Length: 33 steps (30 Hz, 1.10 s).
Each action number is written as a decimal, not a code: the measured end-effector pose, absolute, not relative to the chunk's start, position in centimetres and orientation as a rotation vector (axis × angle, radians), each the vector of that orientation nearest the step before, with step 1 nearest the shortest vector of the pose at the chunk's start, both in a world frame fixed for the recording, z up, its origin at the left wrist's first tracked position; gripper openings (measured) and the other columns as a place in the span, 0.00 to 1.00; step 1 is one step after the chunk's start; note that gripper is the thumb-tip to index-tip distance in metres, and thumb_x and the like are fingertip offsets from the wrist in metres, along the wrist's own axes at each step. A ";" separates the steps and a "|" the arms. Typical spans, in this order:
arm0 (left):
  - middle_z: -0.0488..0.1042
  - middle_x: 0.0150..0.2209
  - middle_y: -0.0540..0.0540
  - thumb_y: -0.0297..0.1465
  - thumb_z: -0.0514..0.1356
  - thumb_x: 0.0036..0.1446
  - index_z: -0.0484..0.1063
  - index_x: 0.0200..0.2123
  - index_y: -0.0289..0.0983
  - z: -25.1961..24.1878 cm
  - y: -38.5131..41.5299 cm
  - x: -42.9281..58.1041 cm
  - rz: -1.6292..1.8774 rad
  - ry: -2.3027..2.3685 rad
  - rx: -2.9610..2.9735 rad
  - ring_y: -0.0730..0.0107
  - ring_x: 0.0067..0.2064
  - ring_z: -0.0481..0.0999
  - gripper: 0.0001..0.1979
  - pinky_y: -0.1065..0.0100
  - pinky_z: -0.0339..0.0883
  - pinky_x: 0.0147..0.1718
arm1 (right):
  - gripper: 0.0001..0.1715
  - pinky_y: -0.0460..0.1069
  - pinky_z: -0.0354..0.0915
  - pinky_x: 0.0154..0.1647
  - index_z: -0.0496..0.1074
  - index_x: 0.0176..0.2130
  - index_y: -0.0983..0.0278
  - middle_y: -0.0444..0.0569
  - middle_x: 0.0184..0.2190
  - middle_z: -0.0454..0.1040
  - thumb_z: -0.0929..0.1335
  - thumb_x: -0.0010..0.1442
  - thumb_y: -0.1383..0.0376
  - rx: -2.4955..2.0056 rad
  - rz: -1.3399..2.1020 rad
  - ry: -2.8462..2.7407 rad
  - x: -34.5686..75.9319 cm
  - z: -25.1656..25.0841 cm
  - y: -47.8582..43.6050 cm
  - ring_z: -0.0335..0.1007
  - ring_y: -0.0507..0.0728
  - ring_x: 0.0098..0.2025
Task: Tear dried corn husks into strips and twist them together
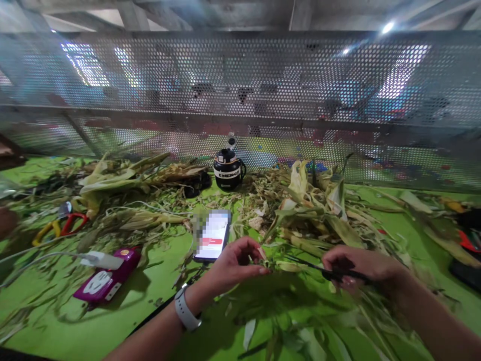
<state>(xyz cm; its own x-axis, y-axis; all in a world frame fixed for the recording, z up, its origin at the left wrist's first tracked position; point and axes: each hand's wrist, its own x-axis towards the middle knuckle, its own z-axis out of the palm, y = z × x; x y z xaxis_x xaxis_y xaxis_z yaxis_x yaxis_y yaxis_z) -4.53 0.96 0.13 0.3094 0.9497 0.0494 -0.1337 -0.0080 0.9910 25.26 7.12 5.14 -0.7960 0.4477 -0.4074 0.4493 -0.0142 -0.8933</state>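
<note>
My left hand [240, 263], with a pale watch on the wrist, is closed in a pinch on a small green plant piece [267, 263]. To its right, my right hand [363, 265] is wrapped round a thin dark pointed tool [306, 263] that looks like tweezers; its far end is close to the pinched piece. A small pale-green husk [289, 266] shows just beside the tool's tip. Behind the left hand lies a phone [216, 233] with its screen lit. Loose green leaves [311, 341] lie below the hands, partly blurred.
Corn husks [319, 215] and dry scraps are heaped across the green tabletop [161, 291]. A black jug [227, 173] stands at the back before a perforated metal screen [180, 80]. At left are a purple power bank [108, 276] with a white plug and red-and-yellow-handled scissors [73, 224].
</note>
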 end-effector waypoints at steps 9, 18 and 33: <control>0.67 0.28 0.52 0.31 0.70 0.42 0.67 0.30 0.34 0.1 0.9 -4.4 1.033 0.849 1.246 0.78 0.29 0.65 0.15 0.73 0.59 0.29 | 0.35 0.43 0.55 0.21 0.64 0.28 0.67 0.43 0.21 0.66 0.70 0.40 0.38 0.831 -2.103 2.094 23.8 3.0 7.1 0.61 0.48 0.20; 0.68 0.28 0.53 0.31 0.71 0.41 0.68 0.31 0.34 -0.4 0.7 -4.2 0.994 0.792 1.164 0.79 0.28 0.66 0.16 0.75 0.59 0.28 | 0.33 0.44 0.56 0.24 0.64 0.30 0.66 0.45 0.25 0.67 0.71 0.41 0.40 0.855 -2.160 2.151 22.9 2.8 6.8 0.60 0.49 0.24; 0.72 0.25 0.52 0.29 0.71 0.40 0.69 0.30 0.33 -0.2 0.7 -4.5 0.915 0.666 0.974 0.80 0.25 0.71 0.15 0.75 0.65 0.26 | 0.20 0.46 0.61 0.28 0.68 0.30 0.67 0.42 0.22 0.68 0.73 0.45 0.55 0.917 -1.978 2.242 22.0 2.7 6.3 0.65 0.50 0.24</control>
